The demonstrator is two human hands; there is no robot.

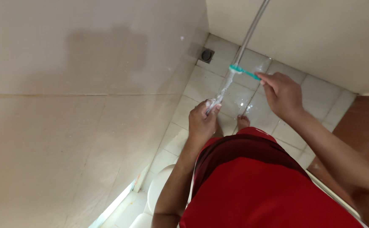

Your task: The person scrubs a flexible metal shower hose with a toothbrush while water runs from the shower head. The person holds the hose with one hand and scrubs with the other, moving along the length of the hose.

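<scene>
Over wet floor tiles [212,82], right hand [282,95] fingers pinch a teal toothbrush [244,72]; left hand [203,120] fingers clamp a spraying hose nozzle [213,105].

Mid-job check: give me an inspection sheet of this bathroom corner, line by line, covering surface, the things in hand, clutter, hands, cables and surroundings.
Surface: white tiled floor, wet and glossy below the hose.
Things in hand: teal toothbrush, head pressed to the metal hose; the hose runs from the top edge down to the left hand.
Clutter: nothing seen.
Hands: left hand closed around the hose's lower end; right hand pinches the toothbrush handle.
Cables: nothing seen besides the hose.
Surroundings: beige tiled wall at left, floor drain in the corner, white toilet below, bare foot on the tiles.
</scene>
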